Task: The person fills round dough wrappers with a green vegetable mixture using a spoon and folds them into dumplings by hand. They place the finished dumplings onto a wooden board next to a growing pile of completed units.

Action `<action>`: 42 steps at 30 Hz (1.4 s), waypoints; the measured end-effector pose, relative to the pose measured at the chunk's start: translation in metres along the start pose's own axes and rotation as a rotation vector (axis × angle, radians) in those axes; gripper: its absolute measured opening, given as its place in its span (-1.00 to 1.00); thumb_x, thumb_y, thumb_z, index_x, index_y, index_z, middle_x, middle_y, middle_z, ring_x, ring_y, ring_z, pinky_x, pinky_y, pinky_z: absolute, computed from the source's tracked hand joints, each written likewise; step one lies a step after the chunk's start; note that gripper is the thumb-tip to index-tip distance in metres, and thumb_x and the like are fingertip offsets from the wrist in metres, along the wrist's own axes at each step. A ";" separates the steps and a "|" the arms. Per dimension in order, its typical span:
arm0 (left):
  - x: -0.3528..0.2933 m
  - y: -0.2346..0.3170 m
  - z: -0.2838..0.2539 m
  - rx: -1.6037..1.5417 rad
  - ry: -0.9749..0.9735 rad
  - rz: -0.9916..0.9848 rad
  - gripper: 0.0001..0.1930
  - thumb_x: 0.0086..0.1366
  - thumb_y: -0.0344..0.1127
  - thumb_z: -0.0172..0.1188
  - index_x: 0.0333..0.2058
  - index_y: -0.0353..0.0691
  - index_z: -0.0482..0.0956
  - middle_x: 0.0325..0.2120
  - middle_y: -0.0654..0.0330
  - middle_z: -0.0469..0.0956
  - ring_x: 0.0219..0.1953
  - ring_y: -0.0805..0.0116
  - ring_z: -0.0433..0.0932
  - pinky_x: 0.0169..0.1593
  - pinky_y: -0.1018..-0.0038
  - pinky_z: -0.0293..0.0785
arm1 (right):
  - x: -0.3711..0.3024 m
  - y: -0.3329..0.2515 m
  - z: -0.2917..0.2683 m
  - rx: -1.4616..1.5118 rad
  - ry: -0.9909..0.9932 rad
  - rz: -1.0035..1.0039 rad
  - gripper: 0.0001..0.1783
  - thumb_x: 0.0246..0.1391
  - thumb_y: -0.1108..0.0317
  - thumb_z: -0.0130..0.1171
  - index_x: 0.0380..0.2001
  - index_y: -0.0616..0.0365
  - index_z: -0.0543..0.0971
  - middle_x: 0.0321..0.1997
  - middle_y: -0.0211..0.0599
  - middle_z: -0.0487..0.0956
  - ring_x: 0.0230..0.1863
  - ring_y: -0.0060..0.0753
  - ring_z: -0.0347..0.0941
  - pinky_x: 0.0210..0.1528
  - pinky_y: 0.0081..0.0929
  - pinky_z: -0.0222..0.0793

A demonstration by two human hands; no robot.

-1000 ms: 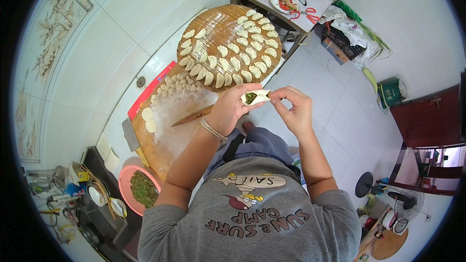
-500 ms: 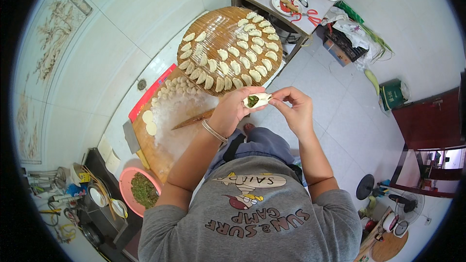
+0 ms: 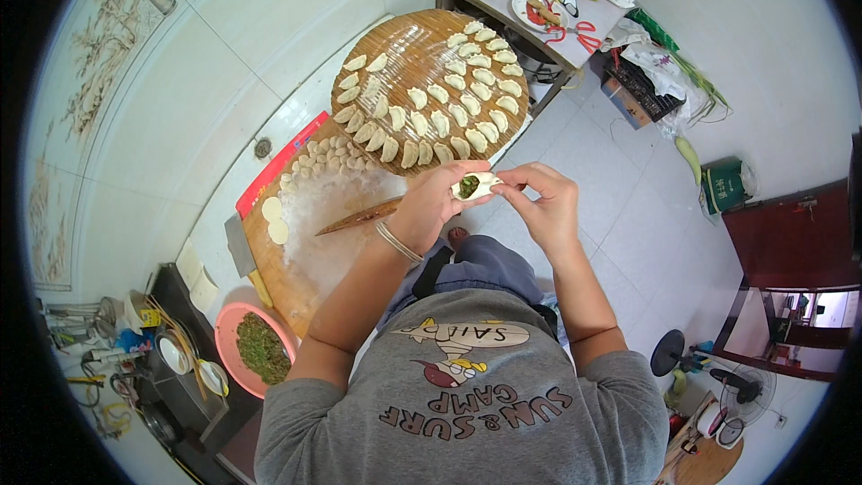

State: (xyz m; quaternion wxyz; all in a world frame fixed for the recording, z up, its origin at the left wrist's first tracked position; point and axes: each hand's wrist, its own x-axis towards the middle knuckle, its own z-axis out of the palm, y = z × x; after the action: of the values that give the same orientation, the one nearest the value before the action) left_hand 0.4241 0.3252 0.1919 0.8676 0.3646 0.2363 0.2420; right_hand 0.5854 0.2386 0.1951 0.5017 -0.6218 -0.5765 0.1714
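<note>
Both my hands meet over the worktop's near edge: left hand [image 3: 437, 207] cups an open dumpling [image 3: 474, 186] showing green filling, right hand [image 3: 545, 207] pinches its wrapper rim. Just beyond sits a round tray [image 3: 395, 45] of folded dumplings; left of them, a floured board [image 3: 296, 269].
</note>
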 end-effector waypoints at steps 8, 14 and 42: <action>0.000 0.002 -0.002 -0.013 0.011 0.003 -0.58 0.33 -0.31 -0.26 0.01 -0.55 0.31 0.03 -0.07 0.35 0.10 0.17 0.35 0.20 0.16 0.29 | 0.005 0.005 0.005 -0.171 0.051 -0.270 -0.84 -0.18 0.53 0.28 -0.41 0.23 0.63 -0.44 -0.27 0.57 -0.42 -0.31 0.49 -0.37 -0.45 0.40; 0.001 0.005 -0.002 -0.015 0.042 -0.031 -0.59 0.33 -0.32 -0.23 0.01 -0.55 0.31 0.03 -0.07 0.35 0.11 0.19 0.34 0.18 0.19 0.32 | 0.007 0.007 0.007 -0.179 -0.022 -0.308 -0.82 -0.17 0.53 0.27 -0.38 0.21 0.63 -0.44 -0.27 0.55 -0.42 -0.30 0.48 -0.37 -0.43 0.41; 0.010 -0.003 -0.023 0.044 0.070 -0.136 -0.61 0.32 -0.23 -0.14 -0.05 -0.45 0.40 -0.07 0.06 0.44 -0.03 0.35 0.45 0.04 0.33 0.44 | 0.024 -0.005 0.011 -0.199 -0.268 -0.386 -0.83 -0.23 0.48 0.29 -0.46 0.17 0.56 -0.32 -0.29 0.54 -0.31 -0.23 0.49 -0.30 -0.39 0.43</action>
State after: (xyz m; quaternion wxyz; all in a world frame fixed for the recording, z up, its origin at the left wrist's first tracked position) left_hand 0.4185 0.3413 0.1732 0.8649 0.3580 0.2962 0.1899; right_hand 0.5806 0.2634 0.2032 0.3804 -0.5182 -0.7600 0.0959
